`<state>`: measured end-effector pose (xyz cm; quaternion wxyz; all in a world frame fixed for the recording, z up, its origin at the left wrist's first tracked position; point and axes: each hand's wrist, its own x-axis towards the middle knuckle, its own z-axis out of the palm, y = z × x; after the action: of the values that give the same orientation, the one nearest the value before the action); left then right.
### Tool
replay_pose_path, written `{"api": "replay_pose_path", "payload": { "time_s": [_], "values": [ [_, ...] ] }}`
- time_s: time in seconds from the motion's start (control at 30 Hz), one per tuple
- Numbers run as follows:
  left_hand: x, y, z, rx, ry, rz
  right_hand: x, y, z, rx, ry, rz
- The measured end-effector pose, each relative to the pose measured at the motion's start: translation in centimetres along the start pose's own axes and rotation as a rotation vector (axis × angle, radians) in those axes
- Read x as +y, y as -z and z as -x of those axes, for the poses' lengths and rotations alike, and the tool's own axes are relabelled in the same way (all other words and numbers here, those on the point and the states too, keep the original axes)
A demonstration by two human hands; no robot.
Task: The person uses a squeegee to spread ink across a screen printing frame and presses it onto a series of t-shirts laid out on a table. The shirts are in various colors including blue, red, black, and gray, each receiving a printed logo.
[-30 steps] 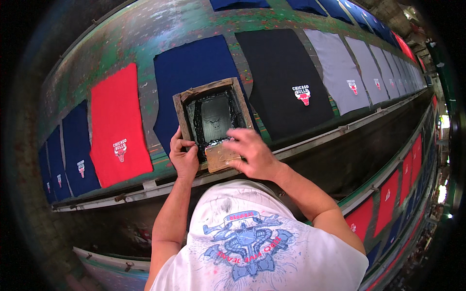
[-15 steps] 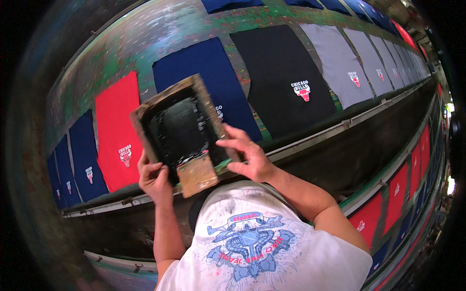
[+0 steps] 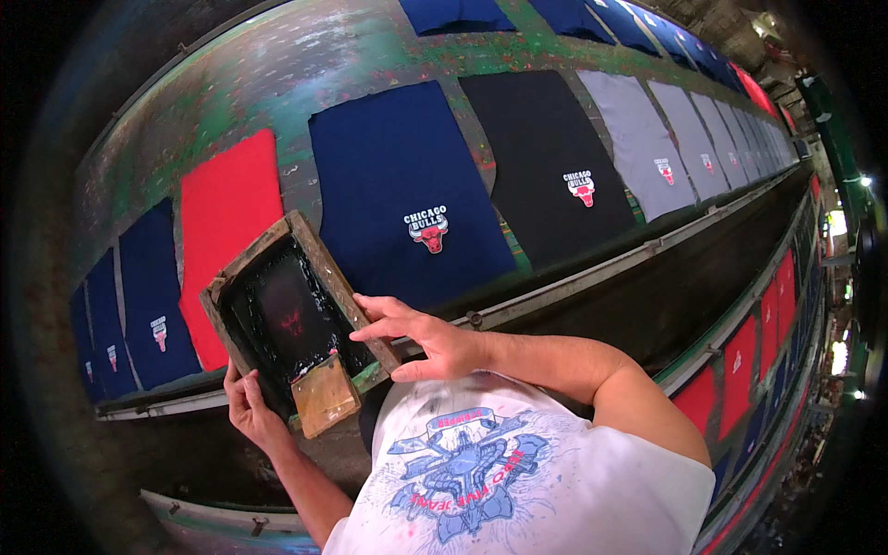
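A small wooden screen-printing frame [image 3: 326,270] with a dark, ink-smeared inside is held tilted in front of my body, over the near table edge. My left hand [image 3: 256,414] grips its lower left side, fingers curled at the wood. On the opposite side, my right hand [image 3: 427,342] holds the rim, with fingers lying over the edge and thumb below. A flat wooden squeegee [image 3: 326,396] rests in the frame's near end, its handle sticking out toward me. Behind the frame lie a red fabric panel [image 3: 245,190], partly covered, and a navy panel [image 3: 393,148] with a bull's-head print.
A long paint-stained table [image 3: 231,92] carries a row of panels, including a black panel [image 3: 546,148] and several grey ones [image 3: 638,129]. Its raised metal edge rail [image 3: 573,282] runs along the near side. Another table with red panels [image 3: 740,365] stands at right.
Both hands have carried the frame left and toward me, from before the navy panel to before the red one. The navy panel's print is now uncovered. The view has shifted slightly.
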<state>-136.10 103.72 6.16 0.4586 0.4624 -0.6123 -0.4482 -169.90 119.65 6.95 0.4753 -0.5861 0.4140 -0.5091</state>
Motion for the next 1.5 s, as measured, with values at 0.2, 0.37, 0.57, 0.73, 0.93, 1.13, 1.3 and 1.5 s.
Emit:
{"api": "replay_pose_path", "payload": {
  "time_s": [0.2,0.37,0.57,0.73,0.93,1.13,1.3,1.5],
  "values": [
    [-2.4,1.2,-0.2,-0.039,-0.031,-0.034,0.1,-1.7,0.0,-0.003,-0.117,-0.112],
    [-3.1,0.3,0.0,-0.083,-0.029,0.074,0.0,-1.3,1.1,0.014,-0.092,-0.037],
    [-1.4,-3.3,0.7,-0.127,-0.037,0.014,-0.5,1.0,4.3,0.067,-0.085,-0.072],
    [1.3,-11.2,1.9,-0.161,-0.083,0.071,-0.4,6.5,9.2,0.138,-0.042,-0.089],
    [6.0,-25.0,6.6,-0.173,-0.104,-0.044,-1.3,17.6,18.3,0.245,-0.1,-0.148],
    [5.9,-41.5,12.5,-0.241,-0.162,0.052,-1.8,27.2,28.7,0.47,-0.205,-0.047],
    [5.6,-50.5,16.6,-0.255,-0.203,0.045,-2.8,33.0,34.6,0.594,-0.277,-0.002],
    [5.6,-55.2,17.8,-0.312,-0.268,0.026,-3.2,36.1,37.3,0.606,-0.378,0.202]
  ]
}}
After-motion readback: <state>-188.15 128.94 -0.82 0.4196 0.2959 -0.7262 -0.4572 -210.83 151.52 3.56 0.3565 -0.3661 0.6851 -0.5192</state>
